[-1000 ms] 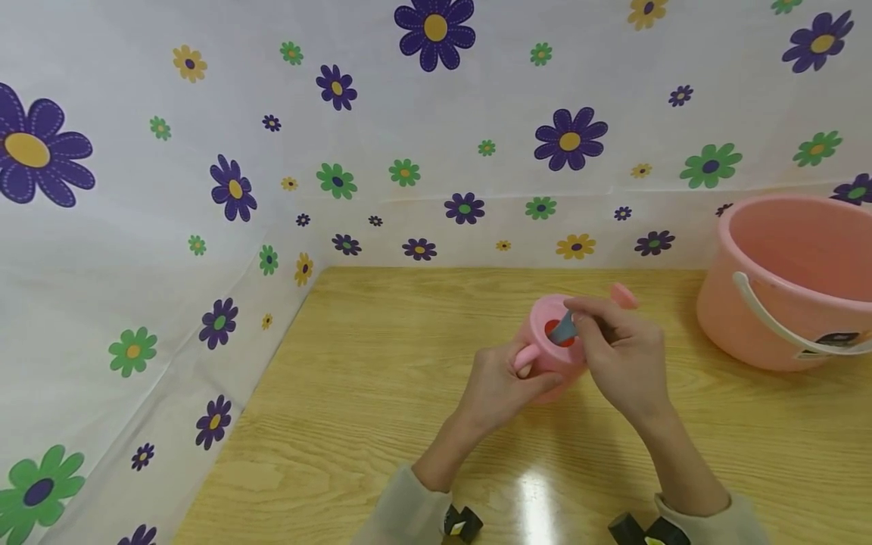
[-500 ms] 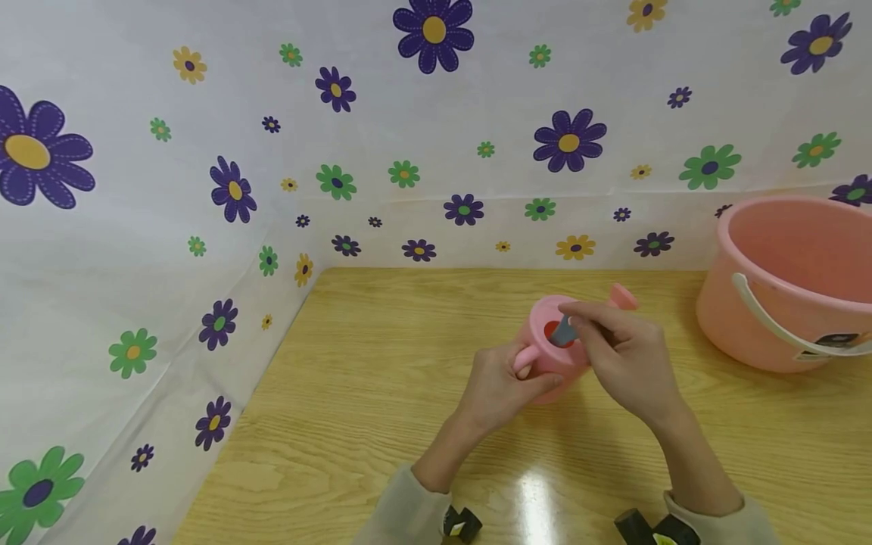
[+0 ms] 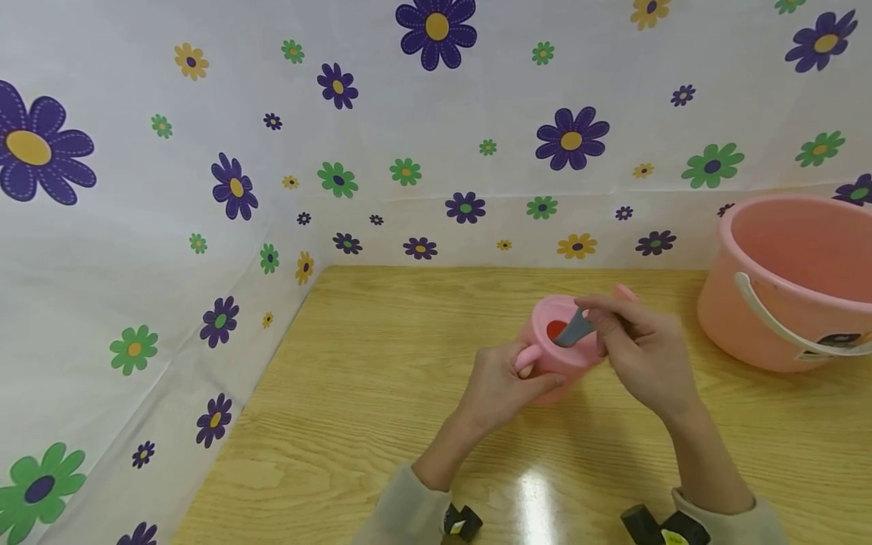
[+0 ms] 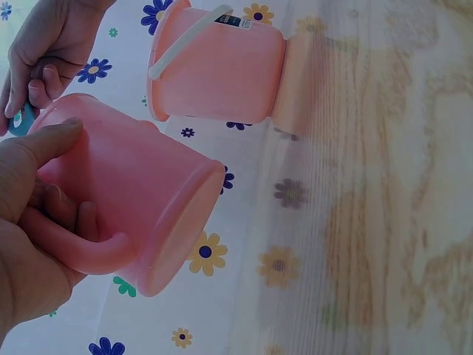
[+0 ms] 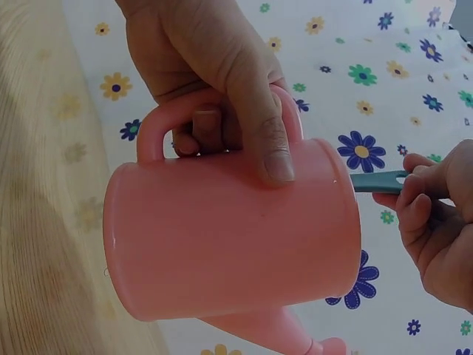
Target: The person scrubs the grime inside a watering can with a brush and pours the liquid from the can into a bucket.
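Observation:
A pink toy watering can (image 3: 553, 309) is tilted with its round top opening towards the head camera. My left hand (image 3: 500, 390) grips its handle, the thumb pressed along the can body (image 5: 229, 237). Between thumb and fingers, my right hand (image 3: 643, 356) pinches a flat blue-grey handle (image 3: 577, 330) with a hole near its end. The lower part of that tool goes down into the opening, so its kind is hidden. Something red (image 3: 555, 328) shows inside the can. The pink spout (image 5: 259, 330) is partly behind my right hand in the head view.
A large pink bucket (image 3: 763, 333) with a white handle (image 3: 783, 318) stands at the right on the wood-grain table (image 3: 361, 363). A white flower-printed sheet (image 3: 409, 98) hangs behind the table and along its left side. Dark wrist gear (image 3: 664, 527) sits by the sleeves.
My right hand has moved a little to the right, drawing the blue-grey handle slightly up and tilting it towards the opening's right edge. My left hand and the watering can stay nearly still.

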`<state>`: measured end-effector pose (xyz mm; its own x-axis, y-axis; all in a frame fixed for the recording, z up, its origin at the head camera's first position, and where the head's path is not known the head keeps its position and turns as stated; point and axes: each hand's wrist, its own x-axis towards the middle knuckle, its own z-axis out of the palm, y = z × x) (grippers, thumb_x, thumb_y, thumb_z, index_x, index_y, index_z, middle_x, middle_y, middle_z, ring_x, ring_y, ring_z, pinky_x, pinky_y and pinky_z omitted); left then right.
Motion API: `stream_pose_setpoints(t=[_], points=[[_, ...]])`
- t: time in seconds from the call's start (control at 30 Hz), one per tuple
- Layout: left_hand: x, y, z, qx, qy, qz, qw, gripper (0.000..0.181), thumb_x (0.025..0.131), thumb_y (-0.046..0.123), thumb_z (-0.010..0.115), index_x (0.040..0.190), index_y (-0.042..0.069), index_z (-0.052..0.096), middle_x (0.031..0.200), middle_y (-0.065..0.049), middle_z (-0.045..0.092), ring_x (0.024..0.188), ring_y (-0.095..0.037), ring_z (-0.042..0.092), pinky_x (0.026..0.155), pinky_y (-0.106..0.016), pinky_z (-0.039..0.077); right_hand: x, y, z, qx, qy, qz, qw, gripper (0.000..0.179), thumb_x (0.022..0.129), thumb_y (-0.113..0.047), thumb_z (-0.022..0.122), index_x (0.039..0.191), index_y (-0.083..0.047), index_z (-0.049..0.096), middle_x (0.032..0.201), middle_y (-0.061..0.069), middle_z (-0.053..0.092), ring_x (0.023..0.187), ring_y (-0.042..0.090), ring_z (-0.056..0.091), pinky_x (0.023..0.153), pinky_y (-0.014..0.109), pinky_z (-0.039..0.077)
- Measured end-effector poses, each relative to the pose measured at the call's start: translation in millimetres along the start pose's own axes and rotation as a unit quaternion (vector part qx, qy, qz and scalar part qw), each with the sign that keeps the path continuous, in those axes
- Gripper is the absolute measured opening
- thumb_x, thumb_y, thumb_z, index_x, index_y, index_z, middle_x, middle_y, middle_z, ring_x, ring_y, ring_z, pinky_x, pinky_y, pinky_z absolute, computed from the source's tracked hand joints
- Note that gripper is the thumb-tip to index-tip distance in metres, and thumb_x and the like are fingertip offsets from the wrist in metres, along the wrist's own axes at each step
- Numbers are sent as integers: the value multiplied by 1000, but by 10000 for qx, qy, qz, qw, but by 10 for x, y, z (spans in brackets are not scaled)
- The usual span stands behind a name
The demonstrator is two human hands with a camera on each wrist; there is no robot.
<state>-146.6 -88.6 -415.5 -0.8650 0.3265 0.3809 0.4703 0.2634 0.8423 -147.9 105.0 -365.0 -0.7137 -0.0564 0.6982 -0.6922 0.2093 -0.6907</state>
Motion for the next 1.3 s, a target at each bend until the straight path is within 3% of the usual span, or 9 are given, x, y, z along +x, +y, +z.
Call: stream_pose_setpoints(t=[0.2, 0.4, 0.77, 0.87, 1.03, 1.3], points=[[-3, 12, 1, 19, 22, -75, 10000, 37, 81, 12, 83, 115, 6, 69, 86, -4, 70, 67, -6, 53, 60, -17, 43, 31, -17, -39, 866, 558, 452, 9937, 15, 92, 15, 57, 101, 15, 68, 65, 2, 60, 51, 8, 47, 41, 21, 33], [4, 17, 7, -43, 19, -83, 10000, 32, 81, 12, 83, 109, 5, 71, 80, -3, 66, 66, -6, 52, 59, -17, 42, 46, -64, -70, 879, 743, 887, 9894, 16, 95, 9, 57, 103, 13, 69, 63, 2, 59, 50, 9, 48, 42, 19, 35], [-6, 37, -11, -63, 62, -134, 9999, 36, 81, 12, 83, 114, 5, 70, 92, -4, 73, 69, -6, 54, 62, -17, 44, 13, -48, 21, 497, 337, 685, 9958, 14, 92, 12, 59, 101, 10, 71, 71, 4, 60, 47, 8, 45, 41, 21, 36], [-5, 31, -14, -44, 68, -107, 9999, 34, 81, 13, 83, 112, 5, 70, 85, -2, 70, 66, -5, 53, 60, -17, 42, -5, -33, 53, 339, 199, 587, 9975, 16, 91, 13, 59, 101, 9, 71, 72, 5, 60, 46, 8, 43, 41, 22, 34], [-3, 30, -21, -19, 52, -80, 10000, 28, 82, 14, 83, 105, 5, 70, 67, 3, 53, 59, -4, 47, 56, -17, 39, -22, -37, 101, 80, 22, 559, 9984, 20, 90, 13, 61, 101, 4, 74, 74, 6, 66, 44, 7, 36, 40, 25, 30], [0, 25, -24, 59, 27, -32, 10000, 29, 82, 13, 83, 106, 4, 69, 64, 5, 46, 57, -3, 45, 54, -17, 37, -21, -37, 109, -45, -137, 706, 9974, 20, 90, 13, 62, 103, 3, 74, 82, 0, 70, 50, 8, 38, 44, 24, 31]])
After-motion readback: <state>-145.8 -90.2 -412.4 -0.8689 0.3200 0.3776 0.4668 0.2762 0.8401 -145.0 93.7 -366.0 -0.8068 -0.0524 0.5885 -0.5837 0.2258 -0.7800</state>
